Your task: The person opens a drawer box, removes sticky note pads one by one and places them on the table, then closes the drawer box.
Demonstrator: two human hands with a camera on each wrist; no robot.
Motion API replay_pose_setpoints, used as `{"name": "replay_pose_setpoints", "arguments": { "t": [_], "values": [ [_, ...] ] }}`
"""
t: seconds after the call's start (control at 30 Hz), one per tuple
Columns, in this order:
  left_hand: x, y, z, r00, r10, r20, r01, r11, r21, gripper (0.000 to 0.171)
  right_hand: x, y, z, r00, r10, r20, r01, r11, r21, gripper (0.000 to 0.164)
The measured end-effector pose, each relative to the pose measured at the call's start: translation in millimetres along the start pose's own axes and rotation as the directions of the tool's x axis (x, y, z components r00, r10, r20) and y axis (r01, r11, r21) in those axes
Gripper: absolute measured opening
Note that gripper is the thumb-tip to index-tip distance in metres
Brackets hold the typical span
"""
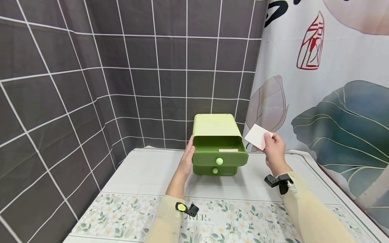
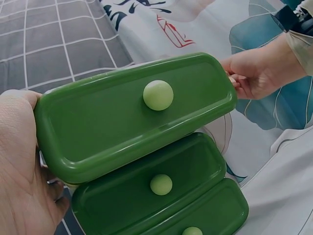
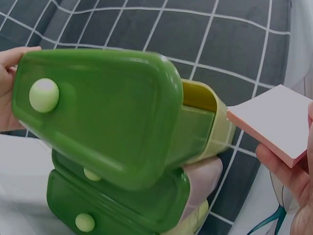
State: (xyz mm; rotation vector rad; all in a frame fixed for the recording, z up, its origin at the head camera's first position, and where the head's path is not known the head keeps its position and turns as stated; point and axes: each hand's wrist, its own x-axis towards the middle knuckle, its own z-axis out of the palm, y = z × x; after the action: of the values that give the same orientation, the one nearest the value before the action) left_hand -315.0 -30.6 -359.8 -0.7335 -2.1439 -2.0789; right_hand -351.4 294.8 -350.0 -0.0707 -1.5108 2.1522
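Holding a square pad of white note paper (image 3: 271,120) with pink edges, the right hand (image 1: 275,150) pinches it between the thumb and the fingers. The pad is in the air, tilted, just to the right of a small desktop drawer cabinet (image 1: 216,125) with a pale yellow-green top. The left hand (image 1: 186,162) rests against the left side of the top drawer (image 1: 206,159), with its fingers rather extended along this side and not wrapped around anything. This drawer is pulled out, and inside it lies a pale flat thing (image 1: 228,150); only a strip of it is seen, so I cannot tell what it is. Below, the middle drawer (image 2: 122,188) and the bottom drawer (image 2: 215,208) are pushed in. Each green front carries a round light green knob (image 1: 219,161). The cabinet stands on a white tablecloth (image 1: 152,168), which has a band of printed flowers nearer to the person. Behind are a dark grey cloth with white grid lines (image 1: 170,81) and, on the right, a white curtain (image 1: 282,54) with printed leaves.
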Motion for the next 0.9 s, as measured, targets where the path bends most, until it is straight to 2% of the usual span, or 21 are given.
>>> {"name": "replay_pose_setpoints", "arguments": {
  "t": [0.17,0.37,0.6,0.8,0.9],
  "values": [
    [-1.7,4.6,0.6,1.0,-0.002,0.004,0.002,1.0,-0.012,0.05,0,10,-13,1.0,0.012,-0.02,-0.013,0.999,-0.031,0.027],
    [-1.2,3.6,0.2,1.0,0.01,0.002,-0.01,1.0,-0.015,0.05,0,25,-29,0.997,0.042,-0.062,-0.053,0.981,-0.188,0.044],
    [-1.4,3.1,0.7,1.0,-0.003,0.004,0.003,1.0,-0.005,0.05,-3,52,-55,0.993,0.068,-0.098,-0.103,0.902,-0.42,0.062],
    [-1.0,2.9,0.7,1.0,0.003,0.001,-0.003,1.0,-0.003,0.05,-8,73,-67,0.994,0.053,-0.092,-0.093,0.855,-0.51,0.062],
    [-1.0,2.7,0.6,1.0,0.01,0.004,-0.01,1.0,-0.004,0.051,-14,78,-70,0.996,0.047,-0.08,-0.085,0.815,-0.573,0.058]
  ]
}}
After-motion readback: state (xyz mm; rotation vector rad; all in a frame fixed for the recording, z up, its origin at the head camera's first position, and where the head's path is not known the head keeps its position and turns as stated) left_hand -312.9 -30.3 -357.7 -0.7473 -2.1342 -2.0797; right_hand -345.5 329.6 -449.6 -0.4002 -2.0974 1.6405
